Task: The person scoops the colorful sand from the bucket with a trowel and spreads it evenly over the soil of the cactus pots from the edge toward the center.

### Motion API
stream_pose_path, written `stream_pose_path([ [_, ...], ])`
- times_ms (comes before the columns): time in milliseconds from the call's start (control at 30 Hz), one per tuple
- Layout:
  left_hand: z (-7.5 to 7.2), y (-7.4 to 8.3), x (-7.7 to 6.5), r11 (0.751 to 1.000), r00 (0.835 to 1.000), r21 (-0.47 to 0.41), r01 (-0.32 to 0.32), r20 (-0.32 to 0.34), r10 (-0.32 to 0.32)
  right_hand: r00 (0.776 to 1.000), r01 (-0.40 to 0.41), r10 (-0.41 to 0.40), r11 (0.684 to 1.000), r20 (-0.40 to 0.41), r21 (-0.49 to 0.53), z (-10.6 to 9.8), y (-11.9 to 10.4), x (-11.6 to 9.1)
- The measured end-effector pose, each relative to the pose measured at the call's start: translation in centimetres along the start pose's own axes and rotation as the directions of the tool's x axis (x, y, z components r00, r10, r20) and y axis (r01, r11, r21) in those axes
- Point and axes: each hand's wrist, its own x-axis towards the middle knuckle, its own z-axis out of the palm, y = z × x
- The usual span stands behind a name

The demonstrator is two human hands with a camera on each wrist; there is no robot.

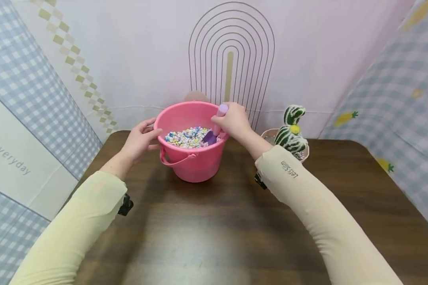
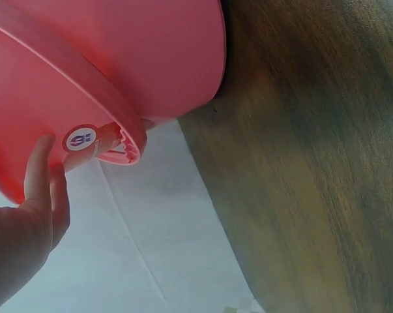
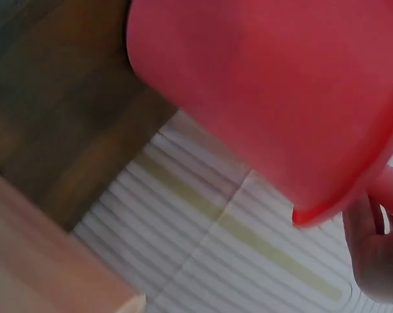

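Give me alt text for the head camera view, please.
A person's right hand holds a purple-bladed scoop in a pink bucket of small multicolored pieces, while the left hand touches the bucket. A potted cactus stands nearby on the brown table.

pale glare on tabletop point(image 1: 196, 229); right wrist view dim, soft.

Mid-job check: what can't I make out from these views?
Depth of the beads: head view, hidden by the bucket's wall.
Tip of the scoop: head view, apparently sunk in the beads.
Part of the right hand: right wrist view, cut off by the right edge.
Print on the label: left wrist view, too small.
Lower plant pot: head view, behind the right sleeve.
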Motion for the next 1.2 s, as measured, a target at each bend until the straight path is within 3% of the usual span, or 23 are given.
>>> stream_pose_path([
  [167, 0.1, -0.2, 0.0, 1.000, 1.000, -0.027, -0.003, -0.013, 0.003, 0.998, -0.027, 0.027, 1.000, -0.055, 0.002, 1.4, -0.2, 0.3],
  [267, 0.1, -0.1, 0.1, 0.999, 1.000, -0.046, -0.008, -0.021, 0.007, 0.993, -0.071, 0.076, 0.995, -0.086, 0.064, 2.0, -0.3, 0.6],
  [533, 0.2, -0.1, 0.1, 0.997, 0.999, -0.080, -0.020, -0.038, 0.017, 0.988, -0.101, 0.120, 0.978, -0.098, 0.185, 3.2, -1.1, 1.4],
  [667, 0.3, -0.2, 0.0, 0.998, 0.999, -0.063, -0.014, -0.042, 0.011, 0.984, -0.111, 0.146, 0.950, -0.101, 0.292, 3.6, -1.1, 1.5],
  [800, 0.3, -0.3, 0.0, 0.999, 0.999, -0.053, -0.009, -0.051, 0.007, 0.981, -0.125, 0.166, 0.936, -0.100, 0.330, 3.7, -1.1, 1.6],
  [900, 0.4, -0.3, 0.0, 0.998, 0.998, -0.055, -0.007, -0.056, 0.004, 0.981, -0.125, 0.174, 0.900, -0.081, 0.417, 3.9, -1.0, 1.7],
  [1033, 0.4, -0.3, 0.0, 0.998, 0.998, -0.054, -0.012, -0.063, 0.008, 0.985, -0.103, 0.165, 0.811, -0.057, 0.575, 3.8, -1.0, 1.8],
  [1200, 0.4, -0.5, 0.1, 0.998, 0.998, -0.064, -0.015, -0.062, 0.011, 0.983, -0.102, 0.177, 0.756, -0.053, 0.647, 3.6, -0.9, 1.6],
])
